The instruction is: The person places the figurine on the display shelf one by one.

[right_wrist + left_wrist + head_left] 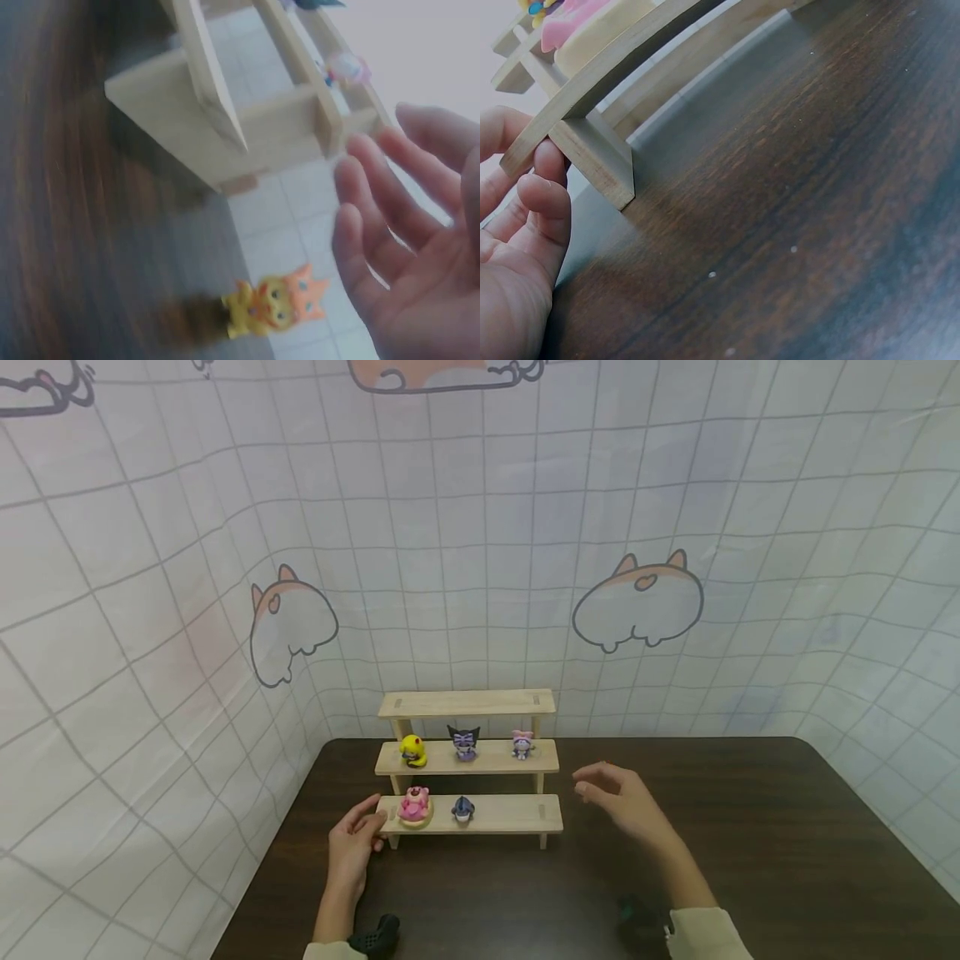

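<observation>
A three-step wooden display shelf (502, 814) stands near the back of the table. My left hand (352, 843) grips the left end of its lowest step, fingers and thumb around the board (577, 94). On that step sit a pink bear figurine (414, 805) and a small dark blue figurine (462, 809). My right hand (622, 797) hovers right of the shelf, fingers loosely bent, holding nothing. Below it in the right wrist view is a yellow figurine with an orange pointed top (274, 304), beside the shelf; the head view does not show it.
The middle step carries a yellow figurine (413, 751), a black-and-purple figurine (464, 744) and a pink-and-purple figurine (522, 745). A white gridded cloth (480, 568) hangs behind the dark wooden table (750, 835). A black object (378, 935) is by the left wrist.
</observation>
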Available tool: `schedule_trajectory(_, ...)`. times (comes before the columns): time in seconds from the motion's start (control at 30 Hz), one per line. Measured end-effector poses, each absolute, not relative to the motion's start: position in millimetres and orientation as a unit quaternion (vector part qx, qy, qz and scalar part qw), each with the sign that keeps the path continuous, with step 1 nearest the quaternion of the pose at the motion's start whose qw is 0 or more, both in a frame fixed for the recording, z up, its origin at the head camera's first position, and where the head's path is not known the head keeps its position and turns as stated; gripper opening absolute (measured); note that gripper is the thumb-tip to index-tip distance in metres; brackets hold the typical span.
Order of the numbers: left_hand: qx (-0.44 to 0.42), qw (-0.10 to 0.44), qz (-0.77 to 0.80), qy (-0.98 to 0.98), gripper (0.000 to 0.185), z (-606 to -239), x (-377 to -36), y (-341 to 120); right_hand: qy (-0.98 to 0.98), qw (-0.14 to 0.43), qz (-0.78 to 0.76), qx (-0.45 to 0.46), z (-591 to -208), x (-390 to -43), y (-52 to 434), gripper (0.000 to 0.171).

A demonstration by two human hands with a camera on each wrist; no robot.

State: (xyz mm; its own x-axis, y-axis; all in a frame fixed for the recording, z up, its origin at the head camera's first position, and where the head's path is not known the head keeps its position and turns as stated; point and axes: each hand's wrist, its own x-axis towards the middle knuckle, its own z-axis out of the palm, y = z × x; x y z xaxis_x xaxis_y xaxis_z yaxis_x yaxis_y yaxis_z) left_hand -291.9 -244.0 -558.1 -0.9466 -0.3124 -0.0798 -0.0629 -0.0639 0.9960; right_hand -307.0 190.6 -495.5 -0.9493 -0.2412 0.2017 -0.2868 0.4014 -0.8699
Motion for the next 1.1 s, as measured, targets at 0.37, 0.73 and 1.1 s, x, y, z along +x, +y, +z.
schedule_trajectory(0.37,0.135,0.091,-0.719,-0.676,0.042,-560,-294,-243,-0.822,0.109,0.559,0.009,-506,-318,221,0.04)
schedule_trajectory(0.73,0.139,0.091,-0.717,-0.677,0.042,-558,-293,-244,-0.832,0.02,0.555,-0.009,-533,-327,231,0.064)
schedule_trajectory(1.1,0.138,0.088,-0.716,-0.679,0.042,-559,-293,-244,-0.838,-0.005,0.546,0.009,-549,-338,230,0.062)
